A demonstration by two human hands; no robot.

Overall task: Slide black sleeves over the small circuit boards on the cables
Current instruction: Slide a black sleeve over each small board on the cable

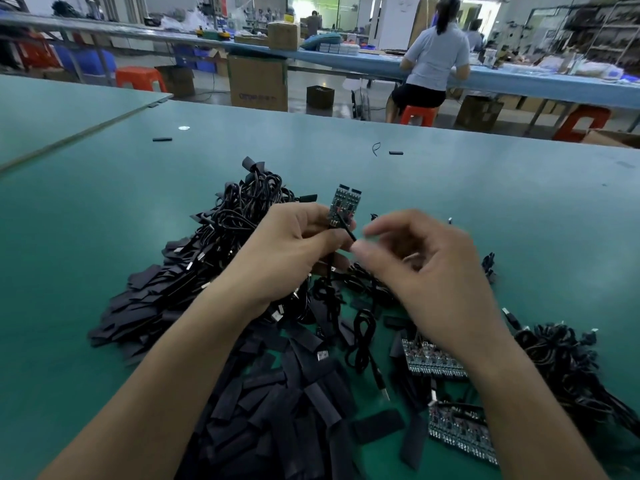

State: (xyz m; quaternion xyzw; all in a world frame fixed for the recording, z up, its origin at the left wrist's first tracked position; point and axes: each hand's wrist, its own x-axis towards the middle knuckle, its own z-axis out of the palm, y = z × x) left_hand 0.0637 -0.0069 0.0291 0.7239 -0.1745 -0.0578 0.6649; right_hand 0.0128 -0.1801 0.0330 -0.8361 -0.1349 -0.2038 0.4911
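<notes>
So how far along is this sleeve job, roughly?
Partway, it seems. The heap on the left looks like cables already wearing sleeves. In hand: the left hand grips bare circuit boards on a cable, no sleeve on yet; the right hand is beside them, blurred. Left to do: a pile of loose sleeves nearest the person, plus board panels and a bundle of cables on the right.

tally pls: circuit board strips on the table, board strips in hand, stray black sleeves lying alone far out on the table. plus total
Board strips lying on the table: 2
Board strip held in the left hand: 1
Lone sleeves far out on the table: 2
Total: 5
</notes>
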